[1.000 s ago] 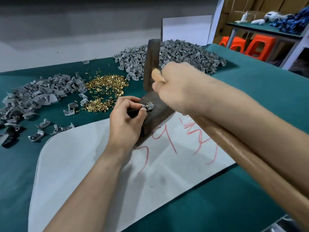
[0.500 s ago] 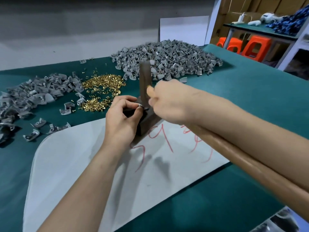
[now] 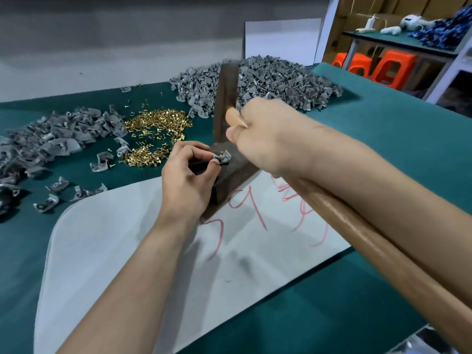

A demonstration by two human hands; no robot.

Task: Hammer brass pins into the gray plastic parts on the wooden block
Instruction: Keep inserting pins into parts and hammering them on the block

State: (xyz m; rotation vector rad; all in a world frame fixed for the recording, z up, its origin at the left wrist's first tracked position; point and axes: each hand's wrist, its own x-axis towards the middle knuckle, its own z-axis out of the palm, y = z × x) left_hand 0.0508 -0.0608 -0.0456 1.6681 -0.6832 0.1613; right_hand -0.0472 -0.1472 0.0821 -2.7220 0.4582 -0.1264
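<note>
- Red writing (image 3: 245, 213) is seen on the white sheet (image 3: 122, 241) that lies under both hands. "59" can be read just below the left hand (image 3: 186, 180).
- More red marks are seen beside the "59". They are partly covered by the right arm and the hammer handle, so they cannot be read.
- The gray plastic part (image 3: 222, 158) is pinched between the thumb and fingers of the left hand, on top of the wooden block (image 3: 229, 175).
- A brass pin (image 3: 223, 152) sticks up from the part. It is tiny and hard to make out.
- One side of the block is hidden behind the left hand.
- The hammer (image 3: 226, 98) is gripped by the right hand (image 3: 265, 139), with the fingers curled round the handle close to the dark head.
- The head is held just over the part. It cannot be told if the pin is touched.
- The end of the handle is cut off at the picture's edge.
- A pile of loose brass pins (image 3: 158, 123) is seen beyond the left hand.
- A big heap of gray parts (image 3: 281, 83) is seen beyond the right hand, partly hidden by the hammer head.
</note>
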